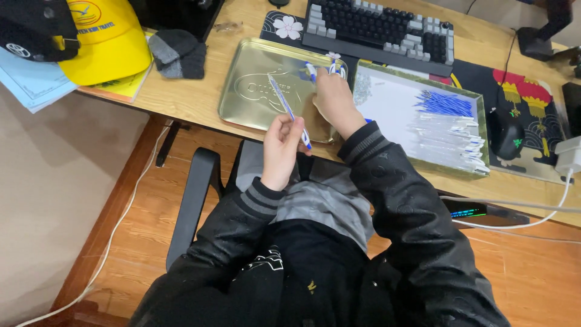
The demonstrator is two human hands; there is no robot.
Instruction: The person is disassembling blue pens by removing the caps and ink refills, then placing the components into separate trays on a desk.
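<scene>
A blue-and-white pen (289,110) is pinched between the fingers of the left hand (282,147) over the near edge of a gold metal tray (254,85) on the desk (193,100). Small blue-and-white pen parts (311,71) are gripped by the closed right hand (334,100) above the same tray. Beside it, a second tray (481,130) is filled with blue refills (445,103).

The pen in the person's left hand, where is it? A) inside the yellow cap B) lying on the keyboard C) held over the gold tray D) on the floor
C: the left hand grips the pen, which slants up over the gold tray.
</scene>
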